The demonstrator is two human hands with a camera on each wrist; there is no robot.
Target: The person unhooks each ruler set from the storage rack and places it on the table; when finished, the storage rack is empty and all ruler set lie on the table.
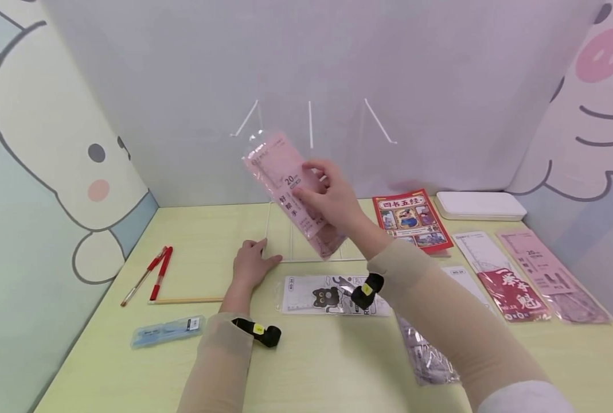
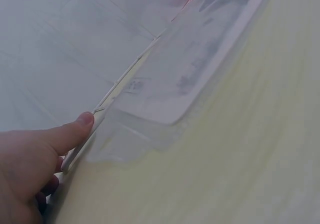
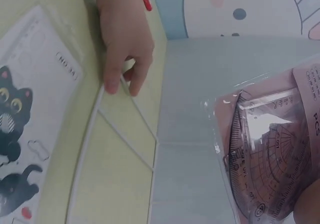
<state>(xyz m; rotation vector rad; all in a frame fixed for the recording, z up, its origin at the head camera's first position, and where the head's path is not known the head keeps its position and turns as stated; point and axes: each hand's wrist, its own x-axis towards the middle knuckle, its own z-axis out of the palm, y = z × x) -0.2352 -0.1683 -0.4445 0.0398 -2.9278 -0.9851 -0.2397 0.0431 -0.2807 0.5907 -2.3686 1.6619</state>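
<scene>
My right hand (image 1: pixel 334 195) holds a pink ruler set packet (image 1: pixel 280 180) up in the air, tilted, thumb across its front. Through its clear window in the right wrist view show a protractor (image 3: pixel 277 151) and other measuring pieces. My left hand (image 1: pixel 252 264) is at the front left corner of a clear stand with thin white edges (image 1: pixel 327 261), pinching that corner between thumb and fingers. The raised packet covers part of the stand in the head view. Just in front of the stand lies a ruler set packet with a black cat (image 1: pixel 327 296).
Red pens (image 1: pixel 161 272), a pencil (image 1: pixel 187 300) and a blue plastic case (image 1: pixel 168 331) lie left. At right are a red booklet (image 1: pixel 412 221), a white case (image 1: pixel 480 205), a red-and-white packet (image 1: pixel 512 292), another pink packet (image 1: pixel 543 269) and a packet under my right forearm (image 1: pixel 430 355).
</scene>
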